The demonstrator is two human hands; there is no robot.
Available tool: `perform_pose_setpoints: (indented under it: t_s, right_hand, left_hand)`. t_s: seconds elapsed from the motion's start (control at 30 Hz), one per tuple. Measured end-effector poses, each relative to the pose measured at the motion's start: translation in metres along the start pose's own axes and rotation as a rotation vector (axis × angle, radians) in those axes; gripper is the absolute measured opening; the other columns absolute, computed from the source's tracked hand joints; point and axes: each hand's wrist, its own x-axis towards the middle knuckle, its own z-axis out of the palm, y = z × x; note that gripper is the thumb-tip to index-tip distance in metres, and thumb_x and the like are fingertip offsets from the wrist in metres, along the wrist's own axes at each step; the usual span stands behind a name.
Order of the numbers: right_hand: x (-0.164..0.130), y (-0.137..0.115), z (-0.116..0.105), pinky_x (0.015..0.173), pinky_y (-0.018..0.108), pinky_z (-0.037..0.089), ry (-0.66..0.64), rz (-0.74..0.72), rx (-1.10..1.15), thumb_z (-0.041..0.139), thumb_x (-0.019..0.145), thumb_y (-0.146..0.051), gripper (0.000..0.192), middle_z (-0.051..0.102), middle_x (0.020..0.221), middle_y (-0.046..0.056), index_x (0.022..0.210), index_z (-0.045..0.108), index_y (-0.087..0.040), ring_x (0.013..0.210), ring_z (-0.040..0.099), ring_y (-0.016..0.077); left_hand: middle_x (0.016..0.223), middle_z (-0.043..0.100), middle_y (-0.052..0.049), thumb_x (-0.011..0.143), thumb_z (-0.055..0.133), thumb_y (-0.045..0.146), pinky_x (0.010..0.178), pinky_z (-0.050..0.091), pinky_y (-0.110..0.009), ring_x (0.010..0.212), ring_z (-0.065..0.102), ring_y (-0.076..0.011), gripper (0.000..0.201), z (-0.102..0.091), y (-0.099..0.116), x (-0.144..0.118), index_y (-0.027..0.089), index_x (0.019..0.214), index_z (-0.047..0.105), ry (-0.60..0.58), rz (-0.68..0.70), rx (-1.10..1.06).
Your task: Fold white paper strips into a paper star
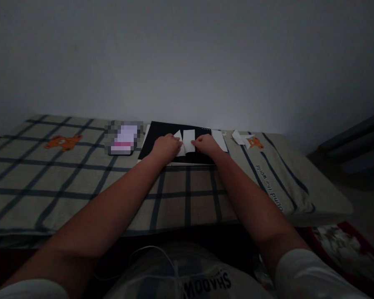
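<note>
A folded white paper (pixel 187 141) lies on a black board (pixel 162 135) at the far side of a checked cloth surface. My left hand (pixel 166 147) presses on the paper's left part, fingers curled over it. On the paper's right edge rests my right hand (pixel 206 144), its fingers pinching that edge. Both forearms stretch forward from the bottom of the view. The part of the paper under my hands is hidden.
A checked bedcover (pixel 81 182) with orange bear prints spreads across the view. A blurred pink and white object (pixel 124 139) lies left of the board. Loose white paper pieces (pixel 220 140) and scraps (pixel 240 138) lie to the right. A plain wall stands behind.
</note>
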Motion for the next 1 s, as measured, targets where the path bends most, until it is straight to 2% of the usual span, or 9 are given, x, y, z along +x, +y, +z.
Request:
perform_pose_setpoints:
  t_s: [0.17,0.3,0.53,0.77,1.0]
  right_hand:
    - [0.000,-0.002,0.000,0.056,0.022,0.037,0.002,-0.031,-0.115,0.052,0.080,-0.032,0.029,0.068,0.073,0.008,0.077,0.073,-0.013,0.064,0.057,0.0136]
    - [-0.001,-0.003,0.000,0.056,0.023,0.037,-0.002,-0.041,-0.157,0.051,0.080,-0.029,0.028,0.069,0.075,0.009,0.078,0.073,-0.012,0.064,0.057,0.0142]
    - [-0.004,-0.006,-0.003,0.057,0.022,0.037,0.005,-0.015,-0.144,0.051,0.076,-0.022,0.024,0.066,0.067,0.008,0.071,0.071,-0.011,0.060,0.056,0.0131]
    - [-0.002,0.001,0.002,0.052,0.021,0.036,0.006,-0.023,0.124,0.054,0.079,-0.047,0.039,0.063,0.060,0.004,0.068,0.067,-0.012,0.052,0.051,0.0095]
    - [-0.001,0.001,0.003,0.056,0.021,0.038,0.021,-0.035,0.073,0.055,0.080,-0.036,0.029,0.064,0.061,0.004,0.069,0.068,-0.013,0.054,0.053,0.0094]
  left_hand:
    - [0.111,0.064,-0.011,0.095,0.027,0.037,0.078,0.039,-0.037,0.104,0.053,-0.0261,0.043,-0.007,0.004,-0.003,0.019,0.115,0.061,-0.049,-0.032,0.024]
    - [0.114,0.062,-0.010,0.094,0.032,0.033,0.080,0.038,-0.037,0.105,0.052,-0.0257,0.037,-0.014,0.008,-0.004,0.022,0.113,0.061,-0.098,-0.037,0.033]
    - [0.116,0.062,-0.008,0.094,0.032,0.032,0.082,0.035,-0.040,0.103,0.051,-0.0257,0.035,-0.009,0.007,-0.003,0.023,0.109,0.063,-0.059,-0.028,0.021]
    - [0.118,0.061,-0.007,0.094,0.031,0.034,0.085,0.032,-0.042,0.107,0.050,-0.0253,0.036,-0.004,0.005,-0.005,0.024,0.111,0.061,0.013,-0.045,0.007]
    - [0.119,0.060,-0.007,0.094,0.033,0.038,0.086,0.033,-0.041,0.107,0.051,-0.0252,0.035,-0.008,0.005,-0.006,0.026,0.110,0.062,0.011,-0.069,0.010]
